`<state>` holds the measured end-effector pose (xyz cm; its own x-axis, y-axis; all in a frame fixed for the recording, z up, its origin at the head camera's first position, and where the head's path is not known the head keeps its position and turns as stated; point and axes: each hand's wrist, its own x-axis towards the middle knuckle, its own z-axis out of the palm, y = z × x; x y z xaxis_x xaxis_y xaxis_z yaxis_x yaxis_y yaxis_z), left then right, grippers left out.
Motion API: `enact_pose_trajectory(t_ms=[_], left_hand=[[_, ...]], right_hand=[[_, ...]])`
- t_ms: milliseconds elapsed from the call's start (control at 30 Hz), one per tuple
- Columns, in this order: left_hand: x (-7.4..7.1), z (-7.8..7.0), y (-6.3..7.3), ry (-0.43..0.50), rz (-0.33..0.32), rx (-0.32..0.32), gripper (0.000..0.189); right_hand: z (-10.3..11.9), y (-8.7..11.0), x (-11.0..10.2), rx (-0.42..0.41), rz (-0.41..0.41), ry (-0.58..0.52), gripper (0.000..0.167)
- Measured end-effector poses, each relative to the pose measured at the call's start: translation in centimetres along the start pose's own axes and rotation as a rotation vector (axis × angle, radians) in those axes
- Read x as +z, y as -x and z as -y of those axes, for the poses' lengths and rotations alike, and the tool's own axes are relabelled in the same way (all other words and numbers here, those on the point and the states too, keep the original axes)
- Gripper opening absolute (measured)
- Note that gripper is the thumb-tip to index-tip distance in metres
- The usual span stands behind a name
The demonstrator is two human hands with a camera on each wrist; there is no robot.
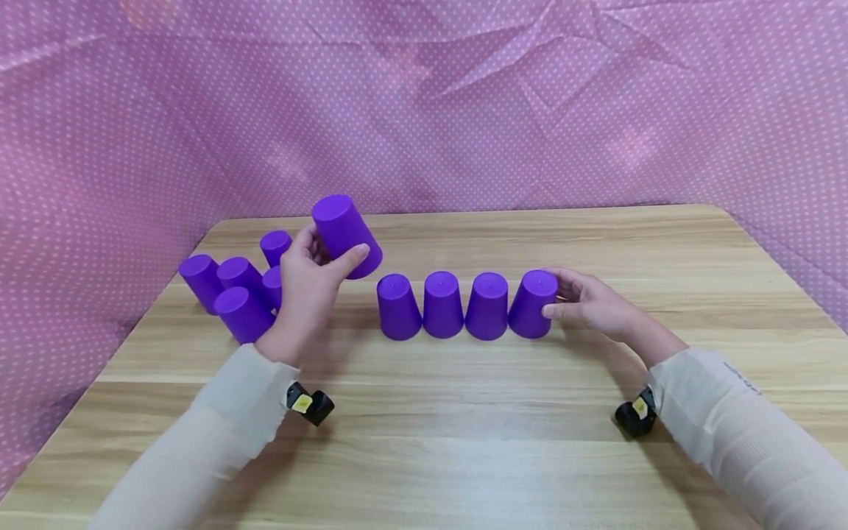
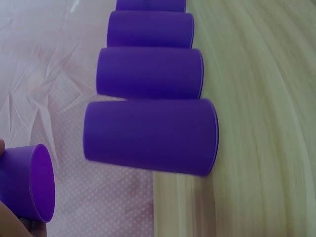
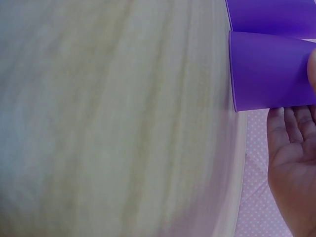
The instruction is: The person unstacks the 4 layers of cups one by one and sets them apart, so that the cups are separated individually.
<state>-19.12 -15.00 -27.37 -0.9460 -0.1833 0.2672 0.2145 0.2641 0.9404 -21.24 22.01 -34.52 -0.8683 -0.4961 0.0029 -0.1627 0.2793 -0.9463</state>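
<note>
My left hand [image 1: 308, 287] holds a purple plastic cup [image 1: 346, 230] up in the air, thumb on the near side and fingers behind. That cup is tilted, its base up and its mouth facing down to the right; the left wrist view shows part of its open rim. Several more purple cups [image 1: 443, 308] stand upside down in a row on the table. At the row's right end, my right hand [image 1: 592, 300] has its thumb on the near side of the last cup [image 3: 271, 71] and its fingers at the far side.
Left of the row, partly behind my left hand, several other upside-down purple cups [image 1: 244, 316] stand in a loose cluster. The wooden table [image 1: 464, 427] has its far edge below a pink dotted cloth [image 1: 424, 110]. Small black wrist cameras [image 1: 321, 407] hang from both cuffs.
</note>
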Motion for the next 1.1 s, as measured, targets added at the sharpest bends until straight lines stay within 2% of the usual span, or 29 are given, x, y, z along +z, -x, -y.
enact_pose_trajectory(t_ms=[200, 500, 800, 1000, 1100], left_hand=[[-1.1, 0.2, 0.2, 0.046, -0.048, -0.03, 0.054], [-2.9, 1.2, 0.9, -0.035, -0.103, -0.061, 0.054], [-4.3, 2.1, 1.5, 0.002, -0.159, -0.086, 0.052], [-5.0, 2.7, 2.1, 0.035, -0.159, -0.119, 0.052], [-5.4, 3.2, 2.5, 0.003, -0.147, -0.138, 0.053]], right_hand=[[-0.1, -0.1, 0.0, -0.007, 0.006, -0.006, 0.055], [0.0, 0.0, 0.0, -0.005, 0.005, 0.005, 0.055], [-0.2, -0.1, 0.0, -0.006, 0.013, -0.006, 0.056], [-0.2, 0.0, 0.0, -0.008, 0.012, -0.001, 0.056], [-0.2, 0.0, -0.1, -0.012, 0.011, -0.005, 0.056]])
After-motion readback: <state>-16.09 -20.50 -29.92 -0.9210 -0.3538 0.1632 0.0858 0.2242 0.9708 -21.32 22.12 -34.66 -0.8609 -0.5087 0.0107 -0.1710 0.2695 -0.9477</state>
